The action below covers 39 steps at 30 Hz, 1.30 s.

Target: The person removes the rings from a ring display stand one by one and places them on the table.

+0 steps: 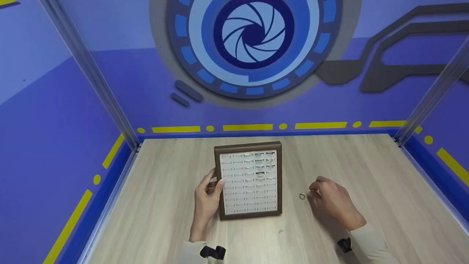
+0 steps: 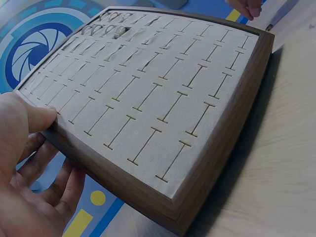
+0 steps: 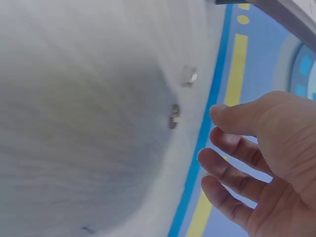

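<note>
My left hand grips the left side of a brown-framed ring display tray, thumb on the front edge and fingers behind. The tray leans up at a tilt, its pale slotted pad facing me. Several rings sit in slots toward its upper right. A loose ring lies on the table to the right of the tray. Just right of that ring, my right hand hovers with loosely bent fingers, thumb apart from them and nothing between, as the right wrist view shows.
The light wooden table meets blue printed walls at the back and sides. Metal corner posts stand at its far corners. A small faint item lies below the tray's lower right corner.
</note>
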{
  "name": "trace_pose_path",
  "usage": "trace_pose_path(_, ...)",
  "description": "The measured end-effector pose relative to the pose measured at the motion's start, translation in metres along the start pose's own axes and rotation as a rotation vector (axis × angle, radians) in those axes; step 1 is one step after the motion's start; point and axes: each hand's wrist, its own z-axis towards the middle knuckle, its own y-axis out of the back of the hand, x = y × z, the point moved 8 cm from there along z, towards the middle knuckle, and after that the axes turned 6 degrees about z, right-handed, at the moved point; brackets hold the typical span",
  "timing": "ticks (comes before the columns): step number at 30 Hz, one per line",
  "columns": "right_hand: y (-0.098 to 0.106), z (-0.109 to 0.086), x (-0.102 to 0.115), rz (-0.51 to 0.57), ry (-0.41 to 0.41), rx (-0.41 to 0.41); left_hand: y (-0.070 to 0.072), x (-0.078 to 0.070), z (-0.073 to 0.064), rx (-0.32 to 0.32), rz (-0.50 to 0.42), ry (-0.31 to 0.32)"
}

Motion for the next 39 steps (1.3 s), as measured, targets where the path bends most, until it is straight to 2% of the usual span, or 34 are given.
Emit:
trace_pose_path(5, 0.011, 0.006, 0.013, 0.011, 0.02, -0.031, 0.0, 0.002, 0.0, 0.0, 0.017, 0.037)
trace_pose_path(13, 0.026, 0.017, 0.041, 0.013, 0.089, -0.121, 0.0, 0.001, 0.0, -0.002, 0.023, 0.004)
trace_pose_path(21, 0.033, 0.031, 0.072, 0.08, 0.192, -0.229, 0.002, 0.001, 0.0, -0.008, 0.023, 0.003)
trace_pose_path(28, 0.037, 0.035, 0.087, 0.12, 0.264, -0.314, 0.001, 0.002, 0.0, -0.005, 0.034, 0.002)
trace_pose_path(39, 0.036, 0.045, 0.107, 0.136, 0.322, -0.338, 0.001, 0.002, -0.001, -0.007, 0.048, 0.011)
